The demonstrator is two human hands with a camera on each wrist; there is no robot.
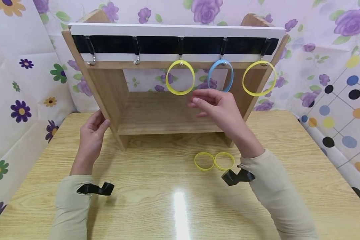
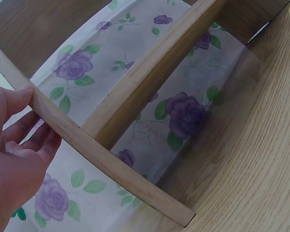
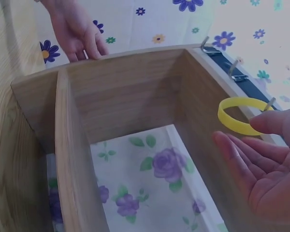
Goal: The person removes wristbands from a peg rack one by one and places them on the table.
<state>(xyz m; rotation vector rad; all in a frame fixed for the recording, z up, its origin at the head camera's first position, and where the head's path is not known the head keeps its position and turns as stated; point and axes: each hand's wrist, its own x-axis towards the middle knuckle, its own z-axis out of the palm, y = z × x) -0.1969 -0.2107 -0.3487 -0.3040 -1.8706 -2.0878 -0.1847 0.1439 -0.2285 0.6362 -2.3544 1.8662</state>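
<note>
A wooden rack [image 1: 168,131] with a row of metal hooks stands on the table. Yellow rings hang from its middle hook [image 1: 180,77] and its far-right hook [image 1: 259,78], with a blue ring [image 1: 210,76] between them. My right hand [image 1: 223,108] is just below and right of the middle yellow ring, fingers loosely bent and not closed on it; in the right wrist view, the thumb is beside that yellow ring [image 3: 227,118]. My left hand [image 1: 91,136] holds the rack's left side panel [image 2: 104,157], thumb at the front edge and fingers on the outside.
Two more yellow rings [image 1: 204,161] lie side by side on the wooden table [image 1: 138,200], in front of the rack. The two left hooks [image 1: 91,60] carry no ring. Floral cloth [image 1: 315,20] hangs behind and on both sides.
</note>
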